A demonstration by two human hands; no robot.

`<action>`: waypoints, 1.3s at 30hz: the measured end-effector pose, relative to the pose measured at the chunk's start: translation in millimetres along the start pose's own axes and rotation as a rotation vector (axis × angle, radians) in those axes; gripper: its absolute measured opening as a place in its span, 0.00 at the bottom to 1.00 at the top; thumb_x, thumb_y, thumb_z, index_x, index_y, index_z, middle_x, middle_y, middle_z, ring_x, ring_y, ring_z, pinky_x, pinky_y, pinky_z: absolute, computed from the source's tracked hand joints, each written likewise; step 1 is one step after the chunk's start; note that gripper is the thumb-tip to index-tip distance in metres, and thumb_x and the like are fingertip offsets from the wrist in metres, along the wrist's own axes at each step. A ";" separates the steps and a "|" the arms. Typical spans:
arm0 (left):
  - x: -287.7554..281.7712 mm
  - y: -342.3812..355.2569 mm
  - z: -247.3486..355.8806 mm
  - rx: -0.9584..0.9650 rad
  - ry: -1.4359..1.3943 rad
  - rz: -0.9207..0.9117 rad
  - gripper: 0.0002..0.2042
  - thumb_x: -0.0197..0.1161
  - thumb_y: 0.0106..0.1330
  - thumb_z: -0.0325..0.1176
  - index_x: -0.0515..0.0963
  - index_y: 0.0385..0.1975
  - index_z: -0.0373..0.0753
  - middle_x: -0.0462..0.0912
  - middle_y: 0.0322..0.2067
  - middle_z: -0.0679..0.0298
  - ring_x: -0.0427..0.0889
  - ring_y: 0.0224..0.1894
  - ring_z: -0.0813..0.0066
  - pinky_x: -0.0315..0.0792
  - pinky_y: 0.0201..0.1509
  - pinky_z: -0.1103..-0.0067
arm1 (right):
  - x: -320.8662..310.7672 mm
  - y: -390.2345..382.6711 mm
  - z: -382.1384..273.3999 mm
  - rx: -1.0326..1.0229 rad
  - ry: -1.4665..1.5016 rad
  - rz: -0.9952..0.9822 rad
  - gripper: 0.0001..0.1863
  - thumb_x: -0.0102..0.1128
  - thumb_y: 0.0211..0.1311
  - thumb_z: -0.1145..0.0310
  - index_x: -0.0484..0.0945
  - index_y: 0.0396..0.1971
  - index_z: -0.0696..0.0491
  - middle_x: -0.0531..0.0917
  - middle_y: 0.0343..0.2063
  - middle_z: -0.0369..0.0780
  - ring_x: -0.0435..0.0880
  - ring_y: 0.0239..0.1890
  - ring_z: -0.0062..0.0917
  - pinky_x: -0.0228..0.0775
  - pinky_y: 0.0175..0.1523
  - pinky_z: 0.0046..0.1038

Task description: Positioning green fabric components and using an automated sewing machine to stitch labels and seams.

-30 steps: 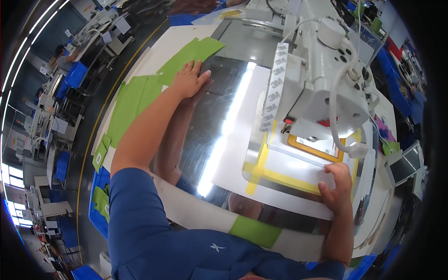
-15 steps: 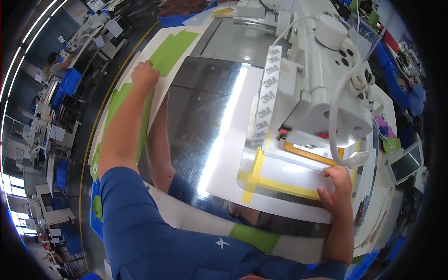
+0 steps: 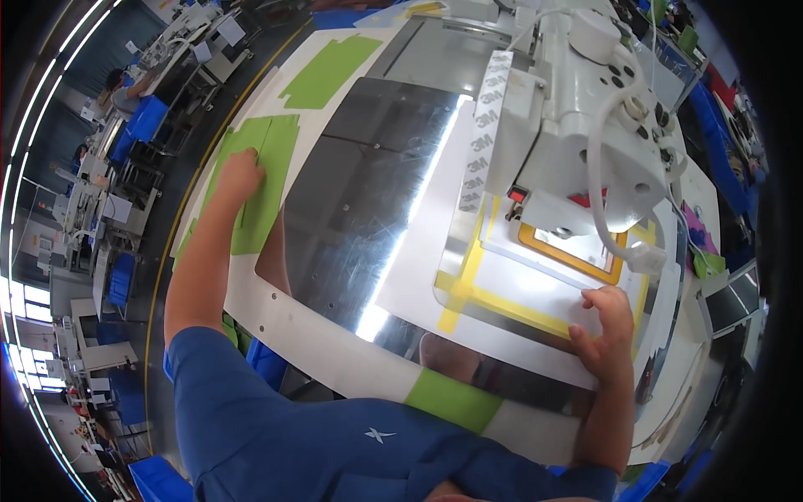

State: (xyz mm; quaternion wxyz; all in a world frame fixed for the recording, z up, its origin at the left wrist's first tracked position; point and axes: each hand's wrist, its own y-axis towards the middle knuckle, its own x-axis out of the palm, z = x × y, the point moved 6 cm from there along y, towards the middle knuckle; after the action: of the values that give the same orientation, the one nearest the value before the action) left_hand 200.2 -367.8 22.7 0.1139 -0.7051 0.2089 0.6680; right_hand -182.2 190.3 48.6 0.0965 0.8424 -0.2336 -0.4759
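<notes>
At the left, my left hand [image 3: 242, 175] rests with bent fingers on the flat green pieces [image 3: 272, 197] stacked on the white table edge. Its fingertips are at the edge of the uppermost piece, closed on it. My right hand [image 3: 607, 328] hovers at the near right corner of a clear template [image 3: 447, 261] edged with yellow tape [image 3: 535, 325]. That hand holds nothing; its thumb and bent index finger stand apart. Just beyond it, an orange rectangular frame [image 3: 577, 266] sits under the white sewing machine head [image 3: 577, 159]. A white sheet [image 3: 418, 276] lies under the template.
A shiny metal plate [image 3: 360, 184] covers the middle of the table. Another green piece [image 3: 335, 71] lies at the far left, and a green patch [image 3: 452, 400] shows at the near edge. A white hose [image 3: 598, 184] hangs from the machine. A dark screen [image 3: 730, 294] stands at the right.
My left hand has drawn back toward me from the far green piece onto the nearer green stack. My right hand stays beside the template. The whole view has shifted slightly.
</notes>
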 end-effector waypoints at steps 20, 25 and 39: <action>-81.0 -90.9 173.9 0.532 -0.233 0.292 0.20 0.62 0.70 0.29 0.78 0.60 0.30 0.79 0.61 0.45 0.80 0.60 0.44 0.73 0.67 0.60 | 9.6 0.9 -11.4 -0.005 -0.022 -0.112 0.24 0.78 0.55 0.60 0.83 0.49 0.56 0.84 0.37 0.43 0.81 0.44 0.41 0.72 0.52 0.42; -36.6 -164.5 233.7 0.788 -0.373 0.000 0.29 0.65 0.72 0.38 0.70 0.69 0.29 0.70 0.70 0.44 0.69 0.72 0.44 0.61 0.79 0.56 | 28.8 23.3 -46.0 -0.164 -0.180 -0.274 0.23 0.77 0.56 0.56 0.83 0.46 0.54 0.84 0.36 0.41 0.83 0.44 0.40 0.73 0.52 0.41; -30.0 -198.6 233.4 0.933 -0.268 -0.231 0.45 0.58 0.73 0.63 0.63 0.73 0.25 0.61 0.77 0.41 0.59 0.81 0.45 0.48 0.84 0.52 | 101.6 76.3 -72.2 -0.152 -0.368 -0.449 0.31 0.68 0.68 0.50 0.80 0.58 0.63 0.74 0.69 0.45 0.80 0.48 0.32 0.73 0.54 0.35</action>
State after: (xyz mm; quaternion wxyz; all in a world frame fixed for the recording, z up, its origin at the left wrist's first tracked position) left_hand 79.6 -84.8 9.8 0.5163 -0.5055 0.3894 0.5713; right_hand -99.5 70.1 39.2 0.0076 0.7631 -0.0186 -0.6460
